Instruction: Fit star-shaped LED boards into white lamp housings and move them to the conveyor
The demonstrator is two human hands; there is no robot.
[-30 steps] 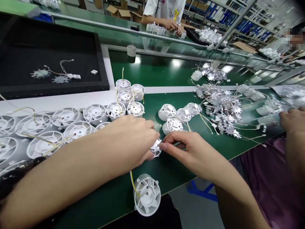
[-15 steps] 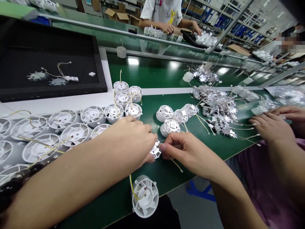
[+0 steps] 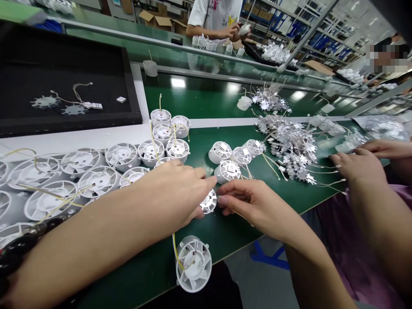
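Note:
My left hand (image 3: pixel 185 193) is wrapped round a white round housing (image 3: pixel 209 201) with a silver star-shaped plate on its top. At the housing's right side, my right hand (image 3: pixel 240 199) is closed in a pinch, with a thin wire running out beneath it. A single white housing (image 3: pixel 194 264) with a yellow wire stands at the table's front edge. Just beyond my hands are several housings with star plates and small white squares, one of them here (image 3: pixel 229 171). Many white housings (image 3: pixel 99 180) stand at the left, partly behind my left forearm.
A pile of silver star plates with wires (image 3: pixel 289 143) lies right of centre. The black tray (image 3: pixel 133 103) is at the back left. A co-worker's hands (image 3: pixel 363 165) rest at the right edge. Across the conveyor (image 3: pixel 193 101), another person (image 3: pixel 215 19) handles a white part.
My left thumb and fingers have shifted, showing more of the held housing's top. My right hand has moved slightly, covering more of the wire. The person across has raised a white part.

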